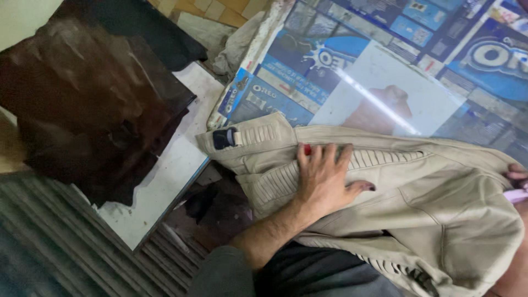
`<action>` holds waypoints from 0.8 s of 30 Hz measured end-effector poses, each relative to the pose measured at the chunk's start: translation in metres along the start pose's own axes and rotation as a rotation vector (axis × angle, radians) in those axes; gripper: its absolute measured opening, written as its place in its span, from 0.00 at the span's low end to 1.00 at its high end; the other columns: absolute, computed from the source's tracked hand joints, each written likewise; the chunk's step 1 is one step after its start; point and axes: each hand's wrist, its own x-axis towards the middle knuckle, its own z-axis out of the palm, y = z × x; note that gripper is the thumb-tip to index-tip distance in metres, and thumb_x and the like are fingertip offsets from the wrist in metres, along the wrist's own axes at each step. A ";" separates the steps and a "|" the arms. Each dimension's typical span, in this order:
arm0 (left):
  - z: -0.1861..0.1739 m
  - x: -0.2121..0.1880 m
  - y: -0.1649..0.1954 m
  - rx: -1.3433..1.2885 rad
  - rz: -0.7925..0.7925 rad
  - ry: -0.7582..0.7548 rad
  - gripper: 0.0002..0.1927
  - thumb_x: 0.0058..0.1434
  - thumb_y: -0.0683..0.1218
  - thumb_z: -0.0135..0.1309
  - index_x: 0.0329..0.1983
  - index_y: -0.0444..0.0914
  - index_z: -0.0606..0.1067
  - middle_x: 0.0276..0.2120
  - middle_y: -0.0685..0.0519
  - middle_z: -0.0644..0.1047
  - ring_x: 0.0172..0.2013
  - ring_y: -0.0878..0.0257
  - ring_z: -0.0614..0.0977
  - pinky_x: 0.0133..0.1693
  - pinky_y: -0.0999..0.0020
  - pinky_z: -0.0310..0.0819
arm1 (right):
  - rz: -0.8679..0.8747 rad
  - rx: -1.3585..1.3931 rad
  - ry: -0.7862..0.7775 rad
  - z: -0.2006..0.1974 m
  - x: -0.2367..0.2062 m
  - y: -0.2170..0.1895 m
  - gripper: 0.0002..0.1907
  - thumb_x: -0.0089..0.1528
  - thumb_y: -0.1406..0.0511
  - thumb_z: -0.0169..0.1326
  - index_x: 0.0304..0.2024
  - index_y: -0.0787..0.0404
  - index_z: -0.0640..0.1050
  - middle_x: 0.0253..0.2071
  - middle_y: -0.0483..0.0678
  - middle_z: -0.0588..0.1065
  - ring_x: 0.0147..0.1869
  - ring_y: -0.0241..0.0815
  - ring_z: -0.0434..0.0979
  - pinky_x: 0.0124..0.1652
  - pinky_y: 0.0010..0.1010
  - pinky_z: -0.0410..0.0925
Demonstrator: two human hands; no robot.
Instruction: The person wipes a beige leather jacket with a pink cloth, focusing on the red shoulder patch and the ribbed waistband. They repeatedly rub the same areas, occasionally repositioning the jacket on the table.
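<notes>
At the far left, a stack of dark brown leather pieces (93, 104) lies glossy and wrinkled, hanging over the corner of a white board (165, 181). Below it runs a grey ribbed surface (49, 242), blurred. Just past the board's right edge, a crumpled grey rag (236, 47) sits at the near end of the table, and beneath the gap I see something dark that I cannot make out.

Next comes the table top (385, 71), covered with blue printed packaging sheet under a shiny clear layer that throws back a streak of light. On it, across the near edge, lies the beige jacket (440, 203), spread flat, its ribbed panels showing and a small dark tab (224, 138) at the strap on its left end.

My left hand (324, 176) rests on the jacket near its middle, palm down, fingers stretched out flat and a little apart, thumb pointing off to the right, pressing the cloth to the table. A small red thing (307, 149) shows right at my fingertips; I cannot tell what it is. My forearm comes up from a dark sleeve (225, 275) at the bottom.

At the far right edge, only a bit of my right hand (517, 175) is in view, touching the jacket's rim, with a pale pink thing (516, 196) just beside it. I cannot tell whether that hand is curled or spread.
</notes>
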 end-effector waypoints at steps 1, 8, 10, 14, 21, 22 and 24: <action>-0.012 -0.005 -0.012 0.019 -0.001 0.037 0.48 0.52 0.69 0.62 0.66 0.34 0.67 0.51 0.37 0.72 0.52 0.40 0.74 0.55 0.35 0.63 | 0.009 -0.004 -0.004 0.001 -0.004 -0.002 0.17 0.82 0.71 0.38 0.73 0.65 0.64 0.45 0.52 0.74 0.52 0.43 0.78 0.62 0.41 0.70; -0.071 -0.108 -0.005 -0.337 0.280 -0.504 0.43 0.62 0.53 0.60 0.76 0.32 0.60 0.44 0.36 0.74 0.38 0.43 0.80 0.36 0.47 0.76 | 0.034 -0.017 -0.012 0.007 -0.025 -0.006 0.18 0.82 0.70 0.38 0.73 0.66 0.63 0.44 0.52 0.73 0.50 0.43 0.76 0.62 0.40 0.70; -0.064 -0.124 0.007 -0.417 0.428 -0.402 0.34 0.66 0.47 0.55 0.75 0.35 0.64 0.48 0.40 0.73 0.41 0.46 0.80 0.39 0.49 0.77 | 0.035 -0.023 -0.013 0.008 -0.027 -0.004 0.18 0.82 0.70 0.39 0.74 0.66 0.62 0.44 0.52 0.73 0.49 0.42 0.76 0.62 0.40 0.70; -0.030 -0.132 0.039 -0.523 0.423 -0.193 0.34 0.61 0.44 0.50 0.72 0.34 0.67 0.45 0.40 0.70 0.41 0.45 0.77 0.42 0.50 0.77 | -0.001 -0.034 -0.011 0.004 -0.016 0.001 0.18 0.82 0.70 0.39 0.74 0.66 0.62 0.44 0.51 0.72 0.48 0.42 0.75 0.62 0.40 0.70; -0.002 -0.171 0.072 -0.181 0.430 -0.095 0.31 0.65 0.45 0.50 0.72 0.32 0.69 0.45 0.41 0.71 0.41 0.48 0.76 0.36 0.52 0.74 | -0.124 0.000 0.012 -0.015 0.014 0.011 0.19 0.82 0.70 0.40 0.74 0.67 0.61 0.43 0.51 0.71 0.47 0.41 0.73 0.62 0.39 0.70; -0.003 -0.180 0.069 -0.172 0.474 -0.079 0.29 0.67 0.45 0.50 0.71 0.31 0.70 0.47 0.38 0.71 0.42 0.46 0.76 0.37 0.52 0.75 | -0.140 -0.028 0.003 -0.017 0.017 0.011 0.18 0.82 0.70 0.40 0.74 0.67 0.61 0.43 0.51 0.72 0.46 0.41 0.73 0.61 0.39 0.70; -0.005 -0.196 0.062 -0.187 0.555 -0.053 0.25 0.67 0.45 0.50 0.66 0.29 0.72 0.53 0.31 0.72 0.45 0.40 0.77 0.43 0.47 0.77 | -0.191 -0.082 -0.030 -0.019 0.019 0.012 0.17 0.83 0.70 0.41 0.73 0.67 0.61 0.43 0.50 0.72 0.46 0.40 0.74 0.56 0.36 0.70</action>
